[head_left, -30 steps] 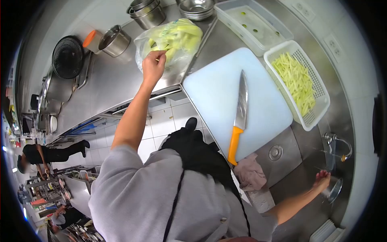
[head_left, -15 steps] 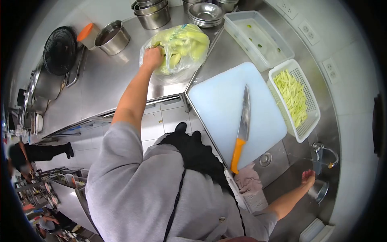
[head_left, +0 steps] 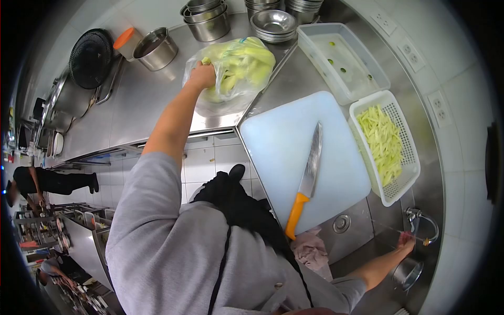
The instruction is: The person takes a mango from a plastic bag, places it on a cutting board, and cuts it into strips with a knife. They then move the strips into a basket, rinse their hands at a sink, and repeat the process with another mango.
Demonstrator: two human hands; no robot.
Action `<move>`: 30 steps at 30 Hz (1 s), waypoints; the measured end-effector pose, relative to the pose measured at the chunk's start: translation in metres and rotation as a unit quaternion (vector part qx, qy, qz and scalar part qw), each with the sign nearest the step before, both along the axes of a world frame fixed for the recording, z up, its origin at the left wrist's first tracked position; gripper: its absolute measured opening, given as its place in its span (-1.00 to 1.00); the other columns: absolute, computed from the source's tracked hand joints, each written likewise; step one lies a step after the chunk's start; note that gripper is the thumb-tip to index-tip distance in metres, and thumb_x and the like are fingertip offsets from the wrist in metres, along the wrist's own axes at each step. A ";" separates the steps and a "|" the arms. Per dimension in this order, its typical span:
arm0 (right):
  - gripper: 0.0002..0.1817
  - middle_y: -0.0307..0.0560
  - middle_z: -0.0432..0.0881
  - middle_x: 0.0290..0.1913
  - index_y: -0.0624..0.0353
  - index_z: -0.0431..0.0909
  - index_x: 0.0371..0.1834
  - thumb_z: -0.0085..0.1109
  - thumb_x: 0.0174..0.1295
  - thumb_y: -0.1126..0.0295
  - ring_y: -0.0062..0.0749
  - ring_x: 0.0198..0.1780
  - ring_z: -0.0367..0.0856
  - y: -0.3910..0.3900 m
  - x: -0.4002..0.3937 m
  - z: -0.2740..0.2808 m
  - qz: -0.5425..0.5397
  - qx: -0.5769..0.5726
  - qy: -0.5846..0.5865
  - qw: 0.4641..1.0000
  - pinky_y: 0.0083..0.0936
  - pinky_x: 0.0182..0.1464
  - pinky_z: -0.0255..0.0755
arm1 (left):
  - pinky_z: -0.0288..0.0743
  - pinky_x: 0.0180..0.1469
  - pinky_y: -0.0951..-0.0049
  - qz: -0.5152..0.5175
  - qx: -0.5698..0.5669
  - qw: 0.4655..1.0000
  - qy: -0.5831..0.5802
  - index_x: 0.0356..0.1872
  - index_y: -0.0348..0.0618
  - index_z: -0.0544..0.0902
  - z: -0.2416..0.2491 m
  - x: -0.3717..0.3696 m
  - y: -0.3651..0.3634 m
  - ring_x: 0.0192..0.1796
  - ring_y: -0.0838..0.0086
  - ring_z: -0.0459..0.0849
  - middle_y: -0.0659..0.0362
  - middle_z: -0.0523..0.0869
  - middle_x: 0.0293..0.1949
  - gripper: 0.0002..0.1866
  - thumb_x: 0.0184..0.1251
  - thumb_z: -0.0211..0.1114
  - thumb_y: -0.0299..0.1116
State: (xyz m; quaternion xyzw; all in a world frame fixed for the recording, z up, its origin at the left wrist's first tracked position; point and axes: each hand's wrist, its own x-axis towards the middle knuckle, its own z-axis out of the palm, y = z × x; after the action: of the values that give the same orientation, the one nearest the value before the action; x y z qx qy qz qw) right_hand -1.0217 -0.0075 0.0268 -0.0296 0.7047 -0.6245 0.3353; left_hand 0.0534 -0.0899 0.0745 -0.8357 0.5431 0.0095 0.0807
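Note:
At the far counter, my left hand (head_left: 203, 75) reaches into the mouth of a clear plastic bag (head_left: 231, 94) filled with peeled pale green vegetables (head_left: 253, 59). Its fingers are closed around one piece, whose tip shows above them. Over the sink at right, my right hand (head_left: 406, 240) is by the spout of the faucet (head_left: 428, 226), close to a thin stream of water. Its fingers look apart and hold nothing visible. A knife (head_left: 311, 167) with an orange handle lies on the white cutting board (head_left: 273, 136), touched by neither hand.
A white perforated basket (head_left: 408, 144) holds cut green strips. Behind it sits a clear plastic tub (head_left: 341, 86). A metal pot (head_left: 408, 274) stands in the sink, and a pink cloth (head_left: 311, 251) lies by the board. Metal bowls (head_left: 273, 23) are stacked behind. A person (head_left: 58, 181) stands far left.
My right hand has moved from over the metal pot up toward the faucet spout. My left hand stays at the bag, its fingers now around a vegetable piece. The view has shifted slightly.

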 end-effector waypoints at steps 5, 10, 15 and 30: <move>-0.51 -0.09 0.68 0.31 0.13 0.47 0.40 0.09 0.61 0.05 -0.23 0.26 0.65 -0.001 -0.011 -0.008 0.092 -0.064 -0.025 0.993 -0.18 0.17 0.69 | 0.64 0.20 -0.03 -0.092 -0.207 0.974 0.022 -0.23 -0.34 0.78 0.010 -0.013 -0.013 0.15 -0.17 0.69 -0.24 0.79 -0.06 -0.68 0.31 0.29 -0.23; -0.52 -0.14 0.69 0.26 0.01 0.50 0.39 0.20 0.55 0.03 -0.16 0.19 0.69 0.007 0.002 -0.001 0.084 -0.008 -0.028 0.996 -0.08 0.09 0.72 | 0.63 0.08 -0.10 -0.103 -0.316 0.936 0.117 -0.24 -0.34 0.77 0.006 -0.032 -0.043 -0.05 -0.23 0.72 -0.28 0.77 -0.19 -0.59 0.31 0.33 -0.09; -0.52 -0.14 0.70 0.22 -0.04 0.51 0.37 0.24 0.53 0.00 -0.12 0.16 0.70 0.014 0.030 0.007 0.057 -0.006 0.033 0.998 -0.04 0.06 0.72 | 0.62 0.03 -0.13 -0.194 -0.301 0.925 0.128 -0.22 -0.33 0.76 -0.007 -0.045 -0.072 -0.11 -0.22 0.74 -0.25 0.78 -0.19 -0.65 0.35 0.30 -0.17; -0.67 -0.10 0.74 0.00 0.21 0.60 0.27 0.31 0.53 0.35 -0.51 -0.09 0.69 0.126 0.363 0.093 0.012 -0.132 0.453 0.882 -0.56 -0.29 0.58 | 0.63 0.00 0.01 -0.141 -0.384 0.881 0.240 -0.05 -0.29 0.75 -0.068 -0.019 -0.109 -0.02 -0.12 0.77 -0.27 0.78 -0.07 -0.70 0.37 0.30 -0.28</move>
State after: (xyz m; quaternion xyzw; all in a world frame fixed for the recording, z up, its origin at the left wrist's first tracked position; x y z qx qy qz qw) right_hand -0.6591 0.1186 0.1199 -0.3613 0.6905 -0.6263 -0.0199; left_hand 0.0342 -0.1994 0.0065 -0.6882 0.6190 -0.0112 -0.3782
